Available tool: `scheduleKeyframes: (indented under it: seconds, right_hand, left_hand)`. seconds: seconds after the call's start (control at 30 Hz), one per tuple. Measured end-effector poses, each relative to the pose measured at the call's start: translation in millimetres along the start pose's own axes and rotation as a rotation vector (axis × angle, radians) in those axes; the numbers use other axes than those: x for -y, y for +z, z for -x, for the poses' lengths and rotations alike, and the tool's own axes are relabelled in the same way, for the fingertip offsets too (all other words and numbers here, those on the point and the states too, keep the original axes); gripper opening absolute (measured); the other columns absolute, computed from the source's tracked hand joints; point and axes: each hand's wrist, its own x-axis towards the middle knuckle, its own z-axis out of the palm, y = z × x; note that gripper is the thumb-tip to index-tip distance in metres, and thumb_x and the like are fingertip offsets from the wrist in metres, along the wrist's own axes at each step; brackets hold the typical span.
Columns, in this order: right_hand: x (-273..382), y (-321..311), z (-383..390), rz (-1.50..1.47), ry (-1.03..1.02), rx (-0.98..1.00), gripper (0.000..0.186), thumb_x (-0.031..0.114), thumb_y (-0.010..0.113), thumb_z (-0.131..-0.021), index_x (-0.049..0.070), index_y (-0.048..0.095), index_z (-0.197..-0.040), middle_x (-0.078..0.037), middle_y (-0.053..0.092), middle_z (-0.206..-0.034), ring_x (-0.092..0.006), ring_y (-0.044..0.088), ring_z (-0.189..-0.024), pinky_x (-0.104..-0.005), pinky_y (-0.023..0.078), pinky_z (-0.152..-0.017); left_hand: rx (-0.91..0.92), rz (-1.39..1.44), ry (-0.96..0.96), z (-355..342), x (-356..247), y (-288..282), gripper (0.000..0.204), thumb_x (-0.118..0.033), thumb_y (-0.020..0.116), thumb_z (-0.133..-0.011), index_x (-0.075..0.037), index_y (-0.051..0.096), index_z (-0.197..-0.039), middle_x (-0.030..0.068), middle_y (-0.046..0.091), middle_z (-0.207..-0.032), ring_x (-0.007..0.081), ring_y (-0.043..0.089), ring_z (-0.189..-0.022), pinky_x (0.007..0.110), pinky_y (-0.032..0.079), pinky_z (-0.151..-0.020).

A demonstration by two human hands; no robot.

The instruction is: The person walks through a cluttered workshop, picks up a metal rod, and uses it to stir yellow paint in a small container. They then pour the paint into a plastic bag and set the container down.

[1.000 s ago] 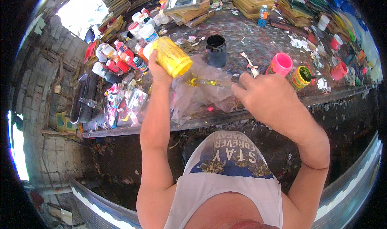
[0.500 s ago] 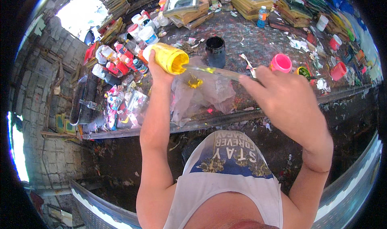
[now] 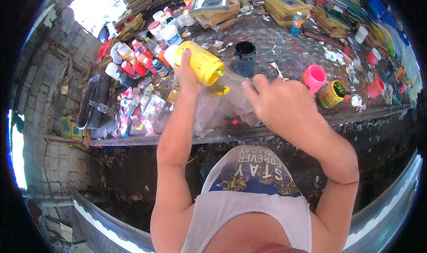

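Note:
My left hand (image 3: pixel 187 76) grips a yellow plastic jar (image 3: pixel 200 62), tilted with its mouth down and to the right. My right hand (image 3: pixel 287 104) is closed around a thin, flat spatula-like strip (image 3: pixel 233 78). The strip's far end reaches the jar's mouth; whether its tip is inside is hard to see. Just below the mouth, thick yellow paint (image 3: pixel 220 91) lies on a crumpled clear plastic sheet (image 3: pixel 211 113). A black-coated jar (image 3: pixel 245 64) stands upright beyond the strip. To the right of my right hand are an open pink jar (image 3: pixel 314 78) and a yellow-green paint jar (image 3: pixel 331 95).
Paint bottles (image 3: pixel 141 59) and white tubs (image 3: pixel 171 35) crowd the table's left side. Stacked wooden frames (image 3: pixel 287 8) and a blue-labelled bottle (image 3: pixel 297 24) stand at the back. Scraps (image 3: pixel 142 108) litter the left front. The table's front edge (image 3: pixel 204 138) runs before me.
The yellow jar has moved right and tipped further down. My right hand has moved left, bringing the strip closer to the jar. The view has shifted slightly, showing more of the yellow-green jar.

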Motion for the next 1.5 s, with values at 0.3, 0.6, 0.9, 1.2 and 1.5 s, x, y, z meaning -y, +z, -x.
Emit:
scheduleKeyframes:
  seconds: [0.3,0.6,0.9,1.2,1.5]
  right_hand:
    - [-8,-24,23,-0.069,0.034,0.082,0.014,0.014,0.07,-0.095,0.001,0.075,-0.1,-0.012,0.07,-0.09,-0.0266,0.08,-0.074,-0.0405,0.065,-0.059]
    - [-7,-6,45,-0.058,0.042,0.204,0.026,0.014,0.071,-0.092,0.006,0.078,-0.116,-0.008,0.067,-0.095,-0.0249,0.076,-0.079,-0.0397,0.061,-0.065]
    - [-22,-63,56,-0.017,0.132,0.11,0.03,0.013,0.072,-0.091,0.011,0.079,-0.12,-0.008,0.067,-0.097,-0.0262,0.075,-0.079,-0.0423,0.058,-0.063]
    - [-10,-4,8,-0.035,0.104,-0.029,0.035,0.013,0.07,-0.093,0.005,0.074,-0.127,-0.008,0.067,-0.094,-0.0254,0.075,-0.071,-0.0393,0.061,-0.058]
    - [-11,31,-36,-0.08,0.043,-0.063,0.021,0.016,0.071,-0.095,0.004,0.072,-0.112,-0.014,0.071,-0.093,-0.0301,0.079,-0.072,-0.0428,0.065,-0.058]
  left_hand:
    - [0.011,-0.131,0.092,2,4,1,0.062,-0.016,0.083,-0.1,-0.007,0.046,-0.148,0.013,0.068,-0.128,0.0296,0.074,-0.111,0.048,0.067,-0.092]
    - [0.002,0.024,-0.053,-11,10,-6,0.067,-0.035,0.073,-0.104,-0.006,0.046,-0.157,0.0168,0.068,-0.137,0.0369,0.071,-0.125,0.052,0.06,-0.106]
    - [0.064,0.319,-0.293,-17,-2,-30,0.069,-0.054,0.058,-0.104,-0.007,0.058,-0.154,0.0171,0.068,-0.148,0.0403,0.066,-0.135,0.059,0.051,-0.118]
    - [0.09,0.278,-0.32,-11,-8,-10,0.065,-0.056,0.054,-0.109,-0.007,0.06,-0.152,0.0167,0.071,-0.143,0.0394,0.067,-0.133,0.059,0.051,-0.117]
    - [0.09,0.251,-0.323,2,-8,6,0.062,-0.046,0.056,-0.107,-0.007,0.059,-0.155,0.0157,0.071,-0.146,0.0383,0.069,-0.133,0.058,0.051,-0.119]
